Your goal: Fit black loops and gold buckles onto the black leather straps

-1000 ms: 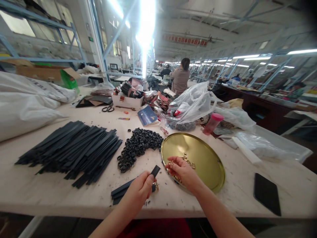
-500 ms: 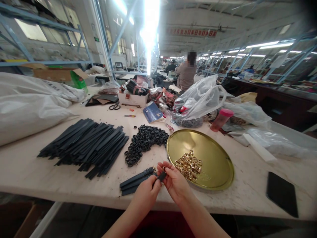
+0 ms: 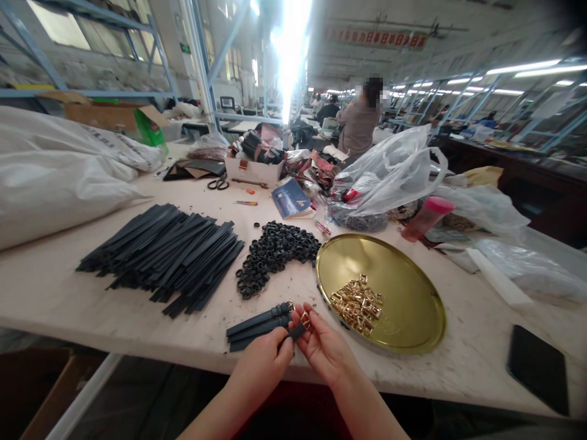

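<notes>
Between my hands is a dark strap (image 3: 297,332). My left hand (image 3: 265,359) pinches it between thumb and fingers. A gold buckle (image 3: 305,319) shows at the strap's end, held by the fingertips of my right hand (image 3: 324,347). Several straps fitted with buckles (image 3: 259,324) lie on the table just beyond my left hand. To the right, loose gold buckles (image 3: 358,304) are heaped on a round gold tray (image 3: 408,293). A pile of small black loops (image 3: 279,250) sits behind my hands, and a stack of dark straps (image 3: 160,253) spreads at the left.
A black phone-like slab (image 3: 537,368) lies at the table's right edge. Farther back are a blue booklet (image 3: 290,198), scissors (image 3: 218,183), a clear plastic bag (image 3: 389,177) and a pink-lidded jar (image 3: 427,219). A white sack (image 3: 59,183) fills the left. Beyond the table, a person (image 3: 360,125) faces away.
The view has shifted, so the scene sits farther right and the background higher. My right fingers have opened somewhat, and the gold buckle at the strap's end shows more plainly.
</notes>
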`<state>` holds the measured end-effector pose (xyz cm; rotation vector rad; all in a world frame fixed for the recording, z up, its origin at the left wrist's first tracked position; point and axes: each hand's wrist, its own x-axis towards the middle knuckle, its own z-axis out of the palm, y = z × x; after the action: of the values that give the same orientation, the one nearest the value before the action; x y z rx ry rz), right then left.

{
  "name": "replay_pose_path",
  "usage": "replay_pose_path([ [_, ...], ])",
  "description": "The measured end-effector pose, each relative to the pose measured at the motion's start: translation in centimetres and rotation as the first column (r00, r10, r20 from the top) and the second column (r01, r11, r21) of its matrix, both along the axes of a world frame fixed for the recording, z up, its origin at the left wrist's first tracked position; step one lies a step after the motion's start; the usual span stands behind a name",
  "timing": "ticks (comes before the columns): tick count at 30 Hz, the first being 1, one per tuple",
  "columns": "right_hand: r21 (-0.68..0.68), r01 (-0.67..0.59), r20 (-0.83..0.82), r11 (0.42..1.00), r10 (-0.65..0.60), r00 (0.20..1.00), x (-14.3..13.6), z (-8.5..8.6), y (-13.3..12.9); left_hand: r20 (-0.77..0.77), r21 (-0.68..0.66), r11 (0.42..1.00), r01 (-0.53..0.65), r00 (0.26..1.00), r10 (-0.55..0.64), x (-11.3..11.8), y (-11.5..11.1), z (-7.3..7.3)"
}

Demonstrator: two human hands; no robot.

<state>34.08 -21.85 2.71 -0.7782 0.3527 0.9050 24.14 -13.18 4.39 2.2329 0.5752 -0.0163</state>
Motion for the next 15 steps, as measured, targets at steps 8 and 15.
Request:
replay_pose_path([
  [8, 0.025, -0.102, 0.130, 0.994, 0.098, 0.987, -1.5, -0.5, -0.2, 0.057, -0.085, 0.996, 0.004, 0.998, 0.001, 0.0, 0.4, -0.1],
  [15, -0.013, -0.105, 0.111, 0.994, 0.106, 0.988, -2.0, -0.5, 0.0, 0.066, -0.113, 0.994, -0.007, 0.998, 0.014, -0.6, 0.4, -0.2],
])
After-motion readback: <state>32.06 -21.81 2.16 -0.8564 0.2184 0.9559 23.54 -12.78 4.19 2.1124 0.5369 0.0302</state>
